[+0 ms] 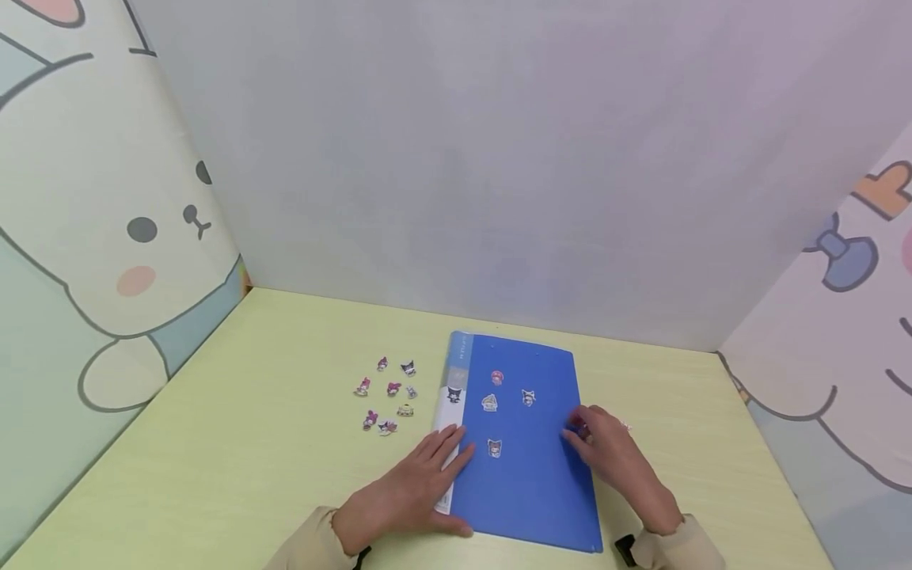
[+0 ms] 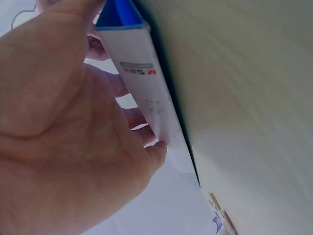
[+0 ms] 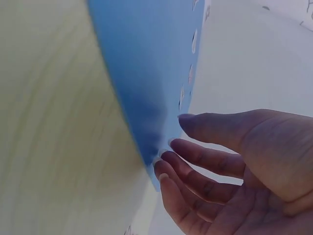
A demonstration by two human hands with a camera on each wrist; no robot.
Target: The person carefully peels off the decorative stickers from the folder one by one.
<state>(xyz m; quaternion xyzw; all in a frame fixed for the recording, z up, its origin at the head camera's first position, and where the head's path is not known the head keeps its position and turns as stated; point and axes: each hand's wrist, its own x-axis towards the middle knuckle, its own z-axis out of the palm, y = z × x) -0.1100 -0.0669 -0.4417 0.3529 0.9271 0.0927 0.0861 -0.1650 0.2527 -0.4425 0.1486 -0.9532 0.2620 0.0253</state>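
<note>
A blue file folder (image 1: 530, 491) lies closed on the table, its white and light-blue spine (image 1: 450, 408) on the left. My left hand (image 1: 409, 491) rests along the lower spine with its fingers stretched onto the cover. By the folder's right edge is my right hand (image 1: 611, 451), fingers loosely bent and thumb apart; the right wrist view shows nothing between them. Several small cartoon stickers are on the cover, among them a pink one (image 1: 497, 378) and a dark-eared one (image 1: 495, 449). Something small beneath the right fingers is mostly hidden in the head view.
Left of the folder, several loose cartoon stickers (image 1: 393, 389) are spread on the pale yellow table (image 1: 271, 443). Another sticker (image 1: 626, 426) shows partly behind my right hand. A plain pale back wall (image 1: 499, 158) and cartoon-printed side panels enclose the table.
</note>
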